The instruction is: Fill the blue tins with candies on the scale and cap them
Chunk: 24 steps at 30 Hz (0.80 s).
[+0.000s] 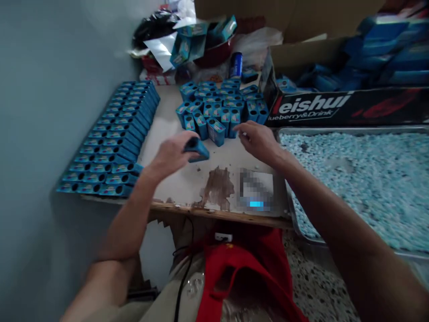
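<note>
A small blue carton (201, 152) with a dark round opening is tilted on its side above the table, and my left hand (170, 154) is closed around one end of it. My right hand (256, 137) hovers at the front of a loose group of upright blue cartons (216, 127). Its fingers are loosely bent and apart, with nothing visible between them. The index fingertip is beside the front right carton (235, 117); whether it touches is unclear. Along the left edge stand tight rows of similar cartons (114, 134).
On the right lies a metal tray (291, 210) of small pale blue pieces (365, 179). Behind it stands a black printed cardboard box (315, 107) full of blue packs. A blue can (236, 65) and a red bowl (216, 53) are at the back. A blurred patch (256, 190) lies near the front edge.
</note>
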### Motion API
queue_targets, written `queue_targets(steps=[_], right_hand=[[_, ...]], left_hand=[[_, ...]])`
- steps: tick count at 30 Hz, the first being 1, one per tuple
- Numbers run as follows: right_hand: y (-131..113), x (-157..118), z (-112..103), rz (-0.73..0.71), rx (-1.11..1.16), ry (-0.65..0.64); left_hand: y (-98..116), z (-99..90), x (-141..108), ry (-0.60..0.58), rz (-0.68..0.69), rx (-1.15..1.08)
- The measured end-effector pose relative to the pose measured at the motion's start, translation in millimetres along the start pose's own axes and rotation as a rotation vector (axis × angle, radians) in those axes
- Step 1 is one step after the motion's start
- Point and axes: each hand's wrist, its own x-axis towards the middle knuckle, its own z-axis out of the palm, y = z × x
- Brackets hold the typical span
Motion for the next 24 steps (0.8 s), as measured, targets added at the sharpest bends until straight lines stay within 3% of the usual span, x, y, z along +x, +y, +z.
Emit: queue_targets(steps=[2, 5, 8, 12, 15, 18, 22, 24], right_hand=[[-14, 36, 12, -0.079, -0.136, -0.097], [-11, 81, 27, -0.154, -0.228, -0.147], [12, 113, 37, -0.263, -0.107, -0.132], [30, 127, 44, -0.442, -0.005, -0.167], [18, 114, 44, -0.413, -0.003, -0.234], [-2, 83, 28, -0.276, -0.039, -0.259], [-23, 13, -27, -0.043, -0.191, -0.252], [-33, -28, -54, 0.091, -0.292, -0.283]], left_hand=[[-56, -43.1, -7, 0.027, -0.082, 0.044], [-116, -91.1, -26, -0.091, -0.23, 0.05], [-144, -115.0, -50, -0.225, -0.307, 0.012], [-150, -120.1, -76, -0.354, -0.321, -0.038], [-142, -109.9, -89, -0.365, -0.255, 0.053], [-130, -88.6, -103, -0.3, -0.185, 0.202], [-127, -63.2, -117, -0.021, -0.195, 0.326], [-132, -59.6, -115, 0.004, -0.173, 0.334]])
